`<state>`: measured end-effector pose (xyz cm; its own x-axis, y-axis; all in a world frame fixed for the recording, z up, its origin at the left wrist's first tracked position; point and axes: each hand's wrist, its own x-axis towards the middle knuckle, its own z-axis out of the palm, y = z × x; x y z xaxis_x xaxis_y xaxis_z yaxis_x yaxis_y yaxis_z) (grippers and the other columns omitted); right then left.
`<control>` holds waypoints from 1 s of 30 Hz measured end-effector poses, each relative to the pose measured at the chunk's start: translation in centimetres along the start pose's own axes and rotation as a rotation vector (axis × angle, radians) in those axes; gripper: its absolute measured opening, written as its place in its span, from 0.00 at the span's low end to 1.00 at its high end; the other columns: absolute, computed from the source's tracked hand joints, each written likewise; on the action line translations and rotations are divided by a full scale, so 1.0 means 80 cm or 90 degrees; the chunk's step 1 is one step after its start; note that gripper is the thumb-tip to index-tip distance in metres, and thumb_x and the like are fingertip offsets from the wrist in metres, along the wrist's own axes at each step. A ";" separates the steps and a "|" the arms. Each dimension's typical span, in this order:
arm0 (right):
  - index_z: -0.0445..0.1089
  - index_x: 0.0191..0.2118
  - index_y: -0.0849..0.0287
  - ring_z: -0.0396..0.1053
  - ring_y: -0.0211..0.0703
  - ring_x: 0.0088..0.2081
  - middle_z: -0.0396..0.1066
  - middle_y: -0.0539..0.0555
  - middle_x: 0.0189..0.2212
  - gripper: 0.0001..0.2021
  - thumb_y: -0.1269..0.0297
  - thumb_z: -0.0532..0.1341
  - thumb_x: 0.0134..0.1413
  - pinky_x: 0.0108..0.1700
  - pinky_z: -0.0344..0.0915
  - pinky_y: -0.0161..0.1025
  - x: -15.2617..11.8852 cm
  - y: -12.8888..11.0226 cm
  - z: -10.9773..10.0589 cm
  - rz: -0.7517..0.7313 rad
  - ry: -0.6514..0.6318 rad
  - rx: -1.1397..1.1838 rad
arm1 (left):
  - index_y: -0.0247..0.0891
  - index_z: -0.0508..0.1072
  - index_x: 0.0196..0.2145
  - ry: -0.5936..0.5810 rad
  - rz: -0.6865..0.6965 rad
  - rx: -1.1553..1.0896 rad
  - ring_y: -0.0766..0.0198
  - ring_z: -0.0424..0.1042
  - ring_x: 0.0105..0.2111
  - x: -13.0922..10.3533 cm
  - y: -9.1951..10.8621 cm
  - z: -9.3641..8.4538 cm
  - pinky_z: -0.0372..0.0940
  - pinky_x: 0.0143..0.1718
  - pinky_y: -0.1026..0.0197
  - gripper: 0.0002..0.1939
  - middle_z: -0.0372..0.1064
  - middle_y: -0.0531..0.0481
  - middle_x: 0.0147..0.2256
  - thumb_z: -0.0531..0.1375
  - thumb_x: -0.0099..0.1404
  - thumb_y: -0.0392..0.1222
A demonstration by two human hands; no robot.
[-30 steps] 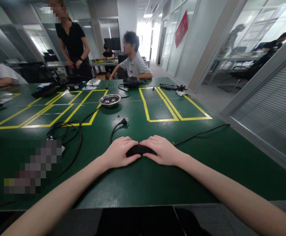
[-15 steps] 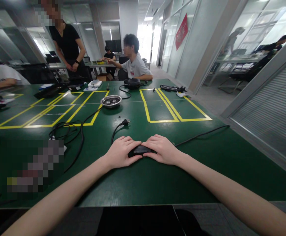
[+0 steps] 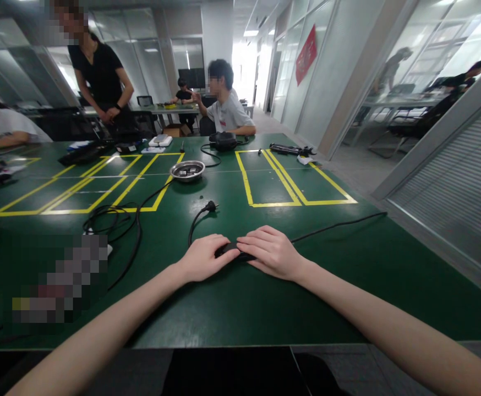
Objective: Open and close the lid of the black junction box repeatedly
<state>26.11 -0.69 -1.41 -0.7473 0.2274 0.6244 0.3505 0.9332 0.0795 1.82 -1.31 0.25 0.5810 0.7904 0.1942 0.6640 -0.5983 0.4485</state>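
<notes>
Both my hands are on a black power adapter [image 3: 231, 248] at the middle of the green table's near side, and they cover most of it. My left hand [image 3: 203, 257] grips its left end, the thumb stretched along the near edge. Over the right end lies my right hand [image 3: 272, 253], its fingers wrapped across the top and the thumb underneath on the near side. A short cord ending in a black mains plug [image 3: 211, 206] curves out beyond my left hand. From behind my right hand a thin black cable [image 3: 339, 225] runs off to the right.
A metal bowl [image 3: 187, 179] with small parts stands beyond the plug. Coiled black cable [image 3: 106, 220] and a blurred-out item [image 3: 65, 278] lie left. Yellow tape [image 3: 329, 201] marks rectangles on the table. A black pouch [image 3: 223, 141] and a folded tripod [image 3: 290, 149] sit farther back. Several people are around.
My right hand has rolled over the adapter's top, and its thumb has drawn back. My left fingers have shifted slightly. The standing person moved left; a seated person's hand is raised.
</notes>
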 end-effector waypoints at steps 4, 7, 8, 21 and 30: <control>0.74 0.54 0.61 0.75 0.52 0.48 0.79 0.62 0.49 0.14 0.61 0.60 0.69 0.48 0.70 0.48 0.004 0.001 -0.002 0.078 -0.059 0.021 | 0.38 0.77 0.33 -0.021 -0.047 -0.036 0.61 0.71 0.30 0.002 -0.003 0.001 0.60 0.32 0.61 0.21 0.74 0.51 0.30 0.58 0.73 0.58; 0.69 0.62 0.59 0.76 0.52 0.45 0.79 0.61 0.47 0.26 0.53 0.66 0.63 0.46 0.71 0.47 0.006 0.005 -0.007 0.189 -0.132 0.109 | 0.38 0.76 0.37 0.009 -0.044 -0.057 0.61 0.71 0.30 0.000 -0.006 0.000 0.60 0.31 0.62 0.19 0.74 0.52 0.31 0.65 0.66 0.58; 0.69 0.62 0.59 0.76 0.51 0.44 0.79 0.60 0.45 0.27 0.52 0.67 0.62 0.45 0.71 0.46 0.007 0.006 -0.008 0.225 -0.148 0.142 | 0.38 0.76 0.37 0.017 -0.039 -0.056 0.62 0.70 0.30 0.000 -0.007 0.000 0.59 0.31 0.62 0.19 0.74 0.52 0.31 0.67 0.64 0.58; 0.73 0.43 0.58 0.69 0.44 0.36 0.73 0.53 0.34 0.09 0.63 0.70 0.58 0.38 0.65 0.39 0.008 -0.004 -0.007 0.317 -0.101 0.248 | 0.39 0.73 0.39 0.029 0.072 0.020 0.59 0.71 0.33 -0.004 -0.008 0.003 0.64 0.37 0.59 0.14 0.73 0.49 0.34 0.59 0.72 0.53; 0.76 0.48 0.58 0.74 0.46 0.38 0.76 0.55 0.37 0.10 0.59 0.64 0.66 0.41 0.69 0.40 0.006 -0.002 -0.001 0.317 -0.105 0.207 | 0.39 0.75 0.44 0.019 0.048 0.008 0.57 0.74 0.36 -0.003 -0.007 0.002 0.68 0.40 0.58 0.17 0.76 0.47 0.38 0.64 0.68 0.55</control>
<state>25.74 -0.75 -1.02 -0.6247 0.6737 0.3949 0.5090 0.7348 -0.4483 1.36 -1.20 -0.18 0.6156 0.7465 0.2524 0.6250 -0.6577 0.4205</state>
